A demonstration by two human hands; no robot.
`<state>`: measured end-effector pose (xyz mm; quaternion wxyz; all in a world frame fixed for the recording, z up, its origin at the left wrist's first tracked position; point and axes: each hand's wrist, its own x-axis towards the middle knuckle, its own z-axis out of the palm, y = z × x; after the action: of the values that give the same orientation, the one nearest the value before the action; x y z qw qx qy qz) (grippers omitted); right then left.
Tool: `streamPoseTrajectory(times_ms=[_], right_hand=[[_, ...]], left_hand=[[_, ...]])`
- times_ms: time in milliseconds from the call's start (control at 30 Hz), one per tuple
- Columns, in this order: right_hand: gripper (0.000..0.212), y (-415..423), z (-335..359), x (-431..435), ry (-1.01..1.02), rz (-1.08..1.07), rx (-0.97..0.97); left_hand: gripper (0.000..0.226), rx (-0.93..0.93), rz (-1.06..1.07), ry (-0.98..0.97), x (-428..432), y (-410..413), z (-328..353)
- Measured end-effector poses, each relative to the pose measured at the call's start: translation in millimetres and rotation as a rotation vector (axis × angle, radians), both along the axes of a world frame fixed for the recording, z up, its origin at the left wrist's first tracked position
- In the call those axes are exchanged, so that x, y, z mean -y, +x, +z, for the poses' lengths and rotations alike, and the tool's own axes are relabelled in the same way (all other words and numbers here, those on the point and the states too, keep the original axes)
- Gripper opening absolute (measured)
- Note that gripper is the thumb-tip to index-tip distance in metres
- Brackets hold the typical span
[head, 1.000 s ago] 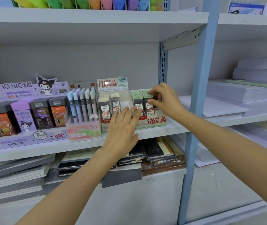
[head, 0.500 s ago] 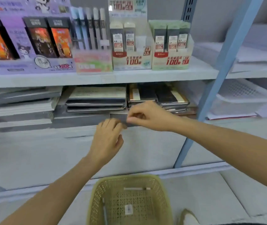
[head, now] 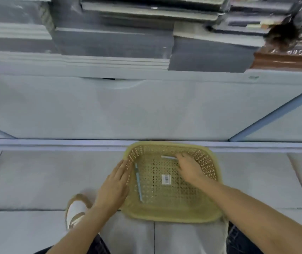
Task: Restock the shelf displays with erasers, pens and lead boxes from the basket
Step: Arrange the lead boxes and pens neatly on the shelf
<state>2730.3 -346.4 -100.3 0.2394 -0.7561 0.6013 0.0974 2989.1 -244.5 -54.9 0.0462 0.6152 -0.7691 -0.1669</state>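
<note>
Basket (head: 172, 215) is braced on the floor (head: 36, 180) by the flat-fingered left hand (head: 113, 186) at its outer wall, white pen (head: 167, 157) at the far wall is touched by the right hand (head: 188, 167), grip closure unclear, light, stiff, slick barrel judged best pinched mid-length.

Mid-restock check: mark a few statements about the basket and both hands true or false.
1. The basket stands on the floor tiles. True.
2. The left hand is inside the basket. False: it lies flat against the outside of the basket's left wall.
3. A blue pen lies along the left inner wall. True.
4. The right hand rests on a shelf. False: it reaches into the basket, fingers at the white pen.
5. The basket is full of lead boxes. False: only the two pens and a barcode sticker show.
</note>
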Motion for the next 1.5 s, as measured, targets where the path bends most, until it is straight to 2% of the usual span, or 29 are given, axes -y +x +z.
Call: streamPoseTrajectory(times_ms=[133,233,300,433,533,600,667,733,800,900,967,1033,1100,1200,1267,1300,1400,1500], right_hand=[[0.037,-8.9,-33.6,-12.9,-0.09,-0.045,-0.096],[0.017,-11.4,-41.4,-15.5,-0.202,0.03,-0.12],[0.014,-7.5,-38.6,-15.4,-0.206,0.082,-0.014],[0.015,24.2,-17.5,-15.3,-0.006,0.255,0.326],[0.016,57.8,-0.3,-15.4,0.042,0.353,0.503],[0.016,72.0,9.7,-12.7,0.088,0.344,0.574],[0.018,78.7,16.4,-10.8,0.167,0.289,0.653],[0.023,81.0,18.9,-9.1,0.272,0.17,0.737],[0.028,80.8,16.7,-7.7,0.282,0.012,0.765],[0.029,77.8,1.8,-6.9,0.154,-0.193,0.643],[0.031,80.9,-11.6,-10.4,0.186,-0.199,0.491],[0.041,92.1,-24.5,-20.0,0.3,-0.17,0.371],[0.045,105.0,-35.4,-28.9,0.275,-0.153,0.255],[0.037,119.4,-44.1,-35.1,0.222,-0.159,0.181],[0.029,121.7,-43.6,-32.1,0.268,-0.14,0.192],[0.023,120.1,-40.7,-28.5,0.327,-0.14,0.244],[0.018,107.1,-15.5,-13.5,0.592,-0.188,0.603],[0.018,94.9,27.7,2.3,0.642,-0.145,0.823]], left_hand=[[0.052,-0.109,0.02,-0.019,1.1,6.2,-10.2],[0.042,-0.131,0.012,-0.022,3.8,6.9,-13.3],[0.042,-0.133,0.015,-0.049,6.3,7.0,-11.7],[0.032,-0.185,0.044,-0.077,19.1,0.1,-5.7],[0.039,-0.185,-0.065,0.055,23.5,-12.6,-4.7],[0.04,-0.13,-0.039,0.176,24.9,-12.9,-4.3],[0.034,-0.166,0.012,0.23,27.1,-6.2,-2.8],[0.03,-0.182,0.027,0.241,27.5,2.4,-1.2],[0.024,-0.236,0.133,0.251,27.0,11.6,-1.5],[0.017,-0.425,0.423,0.284,23.1,26.4,-5.0],[0.015,-0.554,0.564,0.331,19.1,30.8,-7.8],[0.015,-0.628,0.623,0.368,15.4,29.2,-10.2],[0.015,-0.689,0.658,0.382,13.8,26.2,-12.6],[0.015,-0.742,0.694,0.392,13.9,26.4,-15.2],[0.014,-0.749,0.71,0.394,13.9,28.5,-16.3],[0.013,-0.751,0.725,0.39,14.6,29.2,-16.7],[0.012,-0.796,0.769,0.38,19.4,29.4,-12.0],[0.02,-0.936,0.76,0.428,26.2,25.5,4.4]])
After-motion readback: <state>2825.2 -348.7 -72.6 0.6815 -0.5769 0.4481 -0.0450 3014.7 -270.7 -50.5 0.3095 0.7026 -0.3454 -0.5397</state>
